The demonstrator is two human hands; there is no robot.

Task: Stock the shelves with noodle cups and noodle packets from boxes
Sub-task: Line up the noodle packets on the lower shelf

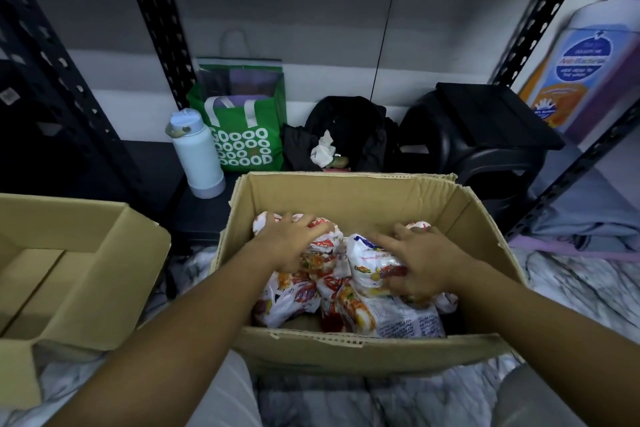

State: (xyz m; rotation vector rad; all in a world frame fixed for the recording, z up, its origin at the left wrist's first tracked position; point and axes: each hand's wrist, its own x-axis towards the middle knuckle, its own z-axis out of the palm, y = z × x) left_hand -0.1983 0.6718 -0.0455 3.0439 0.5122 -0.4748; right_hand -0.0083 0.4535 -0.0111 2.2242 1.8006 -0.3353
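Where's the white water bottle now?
Head view, left of centre: the white water bottle stands upright to the left of the green tote bag, behind the far-left corner of the packet-filled cardboard box.

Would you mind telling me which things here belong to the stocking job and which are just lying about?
Job: noodle packets; the cardboard box holding them; left hand and right hand, each gripping packets; second cardboard box at left; black shelf rack.
Lying about: white water bottle; green tote bag; black bag; black stool.
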